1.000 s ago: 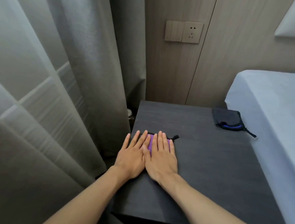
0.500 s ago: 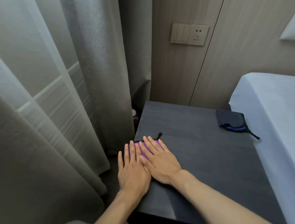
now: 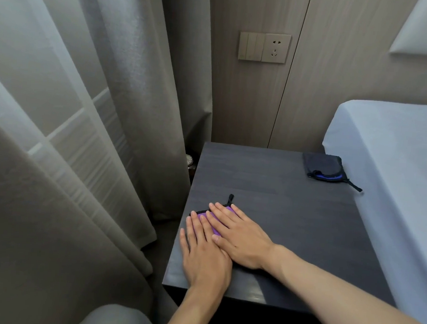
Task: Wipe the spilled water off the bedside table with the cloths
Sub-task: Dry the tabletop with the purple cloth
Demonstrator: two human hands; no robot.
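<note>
A purple cloth point(image 3: 215, 229) with a black edge and loop lies near the left edge of the dark grey bedside table point(image 3: 292, 219). Both my hands press flat on it and hide most of it. My left hand point(image 3: 204, 253) lies at the table's left front, fingers pointing away from me. My right hand point(image 3: 239, 236) lies beside it, slightly over its thumb side, fingers angled to the far left. A second cloth, dark with a blue edge point(image 3: 324, 168), lies folded at the far right corner. No water shows on the table.
Grey curtains point(image 3: 94, 139) hang close along the table's left side. A bed with a white sheet point(image 3: 396, 189) borders the right side. A wood-panel wall with a switch and socket point(image 3: 265, 47) stands behind. A small round object point(image 3: 189, 160) sits between curtain and table.
Both hands slid the purple cloth from the table's front middle to its left edge. The right hand turned its fingers leftward; the cloth's loop now points away from me.
</note>
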